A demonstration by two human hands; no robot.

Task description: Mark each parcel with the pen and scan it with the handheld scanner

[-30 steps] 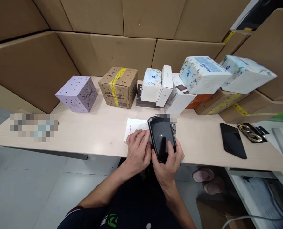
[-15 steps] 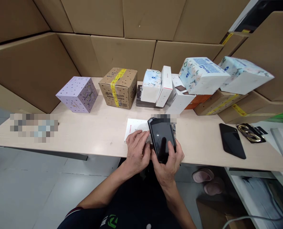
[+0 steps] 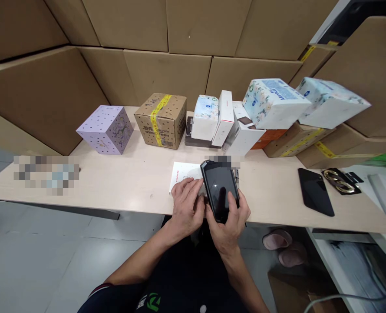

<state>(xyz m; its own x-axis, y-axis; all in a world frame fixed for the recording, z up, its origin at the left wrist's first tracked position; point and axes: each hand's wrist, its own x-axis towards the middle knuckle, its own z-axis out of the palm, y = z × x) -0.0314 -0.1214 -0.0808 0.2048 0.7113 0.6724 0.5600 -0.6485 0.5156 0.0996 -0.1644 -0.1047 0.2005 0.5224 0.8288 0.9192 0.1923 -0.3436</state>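
Observation:
My right hand grips a black handheld device with a dark screen, thumb along its near left edge and fingers on its right side and over the screen. The device is tilted above a flat white box with red and grey print, hiding the box's right part. My left hand lies over the box's near part, right beside the device. Its fingers are bent and close together, with the thumb near the device's lower left edge. What is between them, if anything, is hidden.
Along the back stand a lilac box, a taped brown carton, white boxes and tissue packs. On the right lie a black tablet-like slab and gold rings on a black card. Cardboard walls enclose the table.
The view has shifted very slightly. Both hands, the black device and the white box keep practically the same positions.

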